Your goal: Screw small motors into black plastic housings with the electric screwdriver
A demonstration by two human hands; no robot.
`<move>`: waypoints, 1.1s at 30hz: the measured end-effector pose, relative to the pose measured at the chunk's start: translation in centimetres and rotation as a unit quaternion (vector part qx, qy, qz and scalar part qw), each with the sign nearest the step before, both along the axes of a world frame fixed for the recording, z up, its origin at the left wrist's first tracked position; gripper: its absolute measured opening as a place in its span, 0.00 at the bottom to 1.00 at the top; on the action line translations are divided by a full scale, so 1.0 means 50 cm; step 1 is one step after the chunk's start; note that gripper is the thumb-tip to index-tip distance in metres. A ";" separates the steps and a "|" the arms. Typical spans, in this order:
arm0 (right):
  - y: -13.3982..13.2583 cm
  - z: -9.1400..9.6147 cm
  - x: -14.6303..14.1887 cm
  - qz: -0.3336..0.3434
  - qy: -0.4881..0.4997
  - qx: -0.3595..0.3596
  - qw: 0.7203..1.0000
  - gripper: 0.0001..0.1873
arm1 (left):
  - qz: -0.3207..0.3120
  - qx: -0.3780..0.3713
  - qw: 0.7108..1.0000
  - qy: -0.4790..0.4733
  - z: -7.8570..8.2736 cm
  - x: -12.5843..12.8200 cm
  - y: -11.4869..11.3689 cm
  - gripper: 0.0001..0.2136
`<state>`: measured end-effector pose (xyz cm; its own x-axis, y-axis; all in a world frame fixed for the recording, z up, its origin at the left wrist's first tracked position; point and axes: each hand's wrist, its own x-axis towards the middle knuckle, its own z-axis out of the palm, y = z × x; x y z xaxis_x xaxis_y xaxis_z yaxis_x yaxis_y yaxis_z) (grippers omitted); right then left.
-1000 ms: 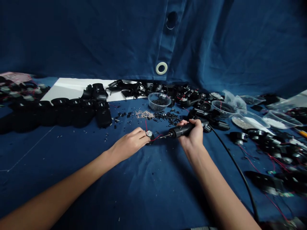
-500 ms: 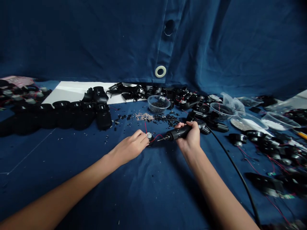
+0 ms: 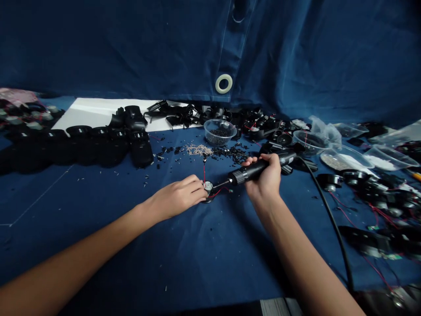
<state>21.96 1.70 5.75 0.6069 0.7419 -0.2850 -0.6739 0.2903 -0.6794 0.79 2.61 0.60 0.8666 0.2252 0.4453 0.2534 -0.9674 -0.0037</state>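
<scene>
1. Electric screwdriver [image 3: 241,175]: black, near-right of the clear bowl [image 3: 220,133], tilted, bit angled down-left. Black cord [image 3: 329,219] trails farther right of the bowl and back toward the person.
2. Right hand [image 3: 265,177]: near-right of the bowl, wrapped around the screwdriver body.
3. Left hand [image 3: 184,195]: near-left of the bowl, fingers gripping the left side of the round part [image 3: 208,188]. Thumb hidden.
4. Clear bowl: on the blue-cloth table [image 3: 197,263], small black pieces inside.
5. Round part: on the table, near side of the bowl, black with a pale top. Bit tip is at it; can't confirm contact.
6. Red wires [image 3: 204,173]: near side of the bowl, one running toward it from the round part, another off to the right.
7. Light-coloured screws [image 3: 199,150]: loose heap, just near-left of the bowl.
</scene>
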 end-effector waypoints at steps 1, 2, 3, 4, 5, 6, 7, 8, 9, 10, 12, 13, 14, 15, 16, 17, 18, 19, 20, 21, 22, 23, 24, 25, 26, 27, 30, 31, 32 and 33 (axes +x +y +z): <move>-0.001 0.001 -0.001 0.001 -0.006 0.003 1.000 0.05 | -0.001 0.000 1.000 -0.008 0.000 0.001 0.000 0.09; -0.001 0.001 -0.002 0.002 -0.013 0.007 1.000 0.05 | -0.003 -0.002 1.000 -0.015 0.001 0.002 0.000 0.08; -0.002 0.002 -0.003 0.003 -0.019 0.010 1.000 0.05 | -0.005 -0.005 1.000 -0.021 0.001 0.003 0.000 0.08; -0.003 0.002 -0.004 0.004 -0.026 0.012 1.000 0.05 | -0.005 -0.009 1.000 -0.024 0.001 0.003 0.001 0.08; -0.003 0.002 -0.005 0.004 -0.032 0.015 0.999 0.05 | -0.005 -0.013 1.000 -0.023 0.000 0.003 0.001 0.08; -0.004 0.002 -0.005 0.004 -0.038 0.017 0.999 0.05 | -0.005 -0.016 1.000 -0.019 -0.001 0.002 0.001 0.08; -0.004 0.002 -0.005 0.004 -0.043 0.019 0.999 0.05 | -0.004 -0.018 1.000 -0.013 -0.002 0.001 0.000 0.08; -0.005 0.002 -0.005 0.002 -0.049 0.021 0.999 0.05 | -0.002 -0.020 1.000 -0.008 -0.003 0.000 0.000 0.09; -0.005 0.001 -0.006 0.000 -0.054 0.022 0.998 0.05 | 0.001 -0.023 1.000 -0.004 -0.005 -0.001 -0.001 0.09; -0.005 0.000 -0.006 -0.002 -0.060 0.024 0.998 0.05 | 0.006 -0.030 1.000 -0.003 -0.005 -0.002 -0.001 0.09; -0.005 -0.001 -0.007 -0.008 -0.073 0.025 0.997 0.05 | 0.014 -0.054 0.998 -0.003 -0.006 -0.004 -0.003 0.09; -0.005 -0.001 -0.008 -0.011 -0.081 0.027 0.996 0.05 | 0.017 -0.071 0.997 -0.006 -0.006 -0.005 -0.004 0.09; -0.005 -0.001 -0.009 -0.014 -0.090 0.030 0.995 0.05 | 0.019 -0.090 0.996 -0.012 -0.005 -0.006 -0.004 0.08; -0.005 -0.001 -0.011 -0.017 -0.099 0.033 0.994 0.05 | 0.021 -0.109 0.994 -0.019 -0.005 -0.006 -0.005 0.08; -0.005 -0.001 -0.012 -0.019 -0.110 0.037 0.993 0.05 | 0.023 -0.127 0.991 -0.027 -0.004 -0.007 -0.005 0.08; -0.006 -0.001 -0.014 -0.020 -0.122 0.041 0.992 0.06 | 0.025 -0.142 0.989 -0.036 -0.005 -0.007 -0.005 0.08; -0.007 0.000 -0.016 -0.020 -0.134 0.045 0.990 0.06 | 0.028 -0.156 0.986 -0.046 -0.005 -0.007 -0.004 0.08; -0.009 0.000 -0.019 -0.019 -0.147 0.048 0.988 0.06 | 0.031 -0.168 0.984 -0.055 -0.006 -0.007 -0.004 0.08; -0.011 0.000 -0.022 -0.020 -0.161 0.052 0.985 0.06 | 0.032 -0.177 0.982 -0.062 -0.007 -0.006 -0.004 0.08; -0.013 0.000 -0.025 -0.022 -0.176 0.057 0.982 0.06 | 0.032 -0.185 0.980 -0.069 -0.007 -0.006 -0.003 0.08; -0.014 -0.001 -0.029 -0.024 -0.192 0.063 0.979 0.06 | 0.032 -0.191 0.978 -0.074 -0.008 -0.005 -0.003 0.08; -0.016 -0.002 -0.032 -0.027 -0.209 0.071 0.975 0.06 | 0.032 -0.197 0.977 -0.076 -0.009 -0.004 -0.003 0.07; -0.017 -0.004 -0.035 -0.030 -0.226 0.080 0.970 0.06 | 0.032 -0.201 0.976 -0.076 -0.009 -0.004 -0.003 0.07; -0.017 -0.006 -0.038 -0.033 -0.242 0.091 0.966 0.06 | 0.032 -0.205 0.975 -0.078 -0.010 -0.003 -0.003 0.07; -0.017 -0.008 -0.041 -0.035 -0.256 0.101 0.961 0.06 | 0.032 -0.208 0.974 -0.080 -0.010 -0.003 -0.003 0.07; -0.016 -0.011 -0.044 -0.036 -0.269 0.109 0.956 0.07 | 0.032 -0.210 0.974 -0.083 -0.011 -0.003 -0.004 0.07; -0.014 -0.018 -0.051 -0.048 -0.295 0.125 0.946 0.09 | 0.030 -0.215 0.972 -0.091 -0.013 -0.004 -0.005 0.07; -0.014 -0.019 -0.054 -0.050 -0.300 0.126 0.944 0.09 | 0.029 -0.217 0.972 -0.092 -0.013 -0.004 -0.005 0.07; -0.014 -0.020 -0.056 -0.051 -0.303 0.128 0.943 0.09 | 0.028 -0.217 0.971 -0.091 -0.013 -0.004 -0.005 0.08; -0.015 -0.021 -0.058 -0.051 -0.305 0.129 0.942 0.08 | 0.028 -0.218 0.972 -0.090 -0.013 -0.004 -0.005 0.08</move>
<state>19.07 0.96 4.71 0.6719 0.6673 0.3213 -0.1407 0.5409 -0.8292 0.58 2.35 -0.05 0.7650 0.4702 0.4401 0.2640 -0.8522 0.4517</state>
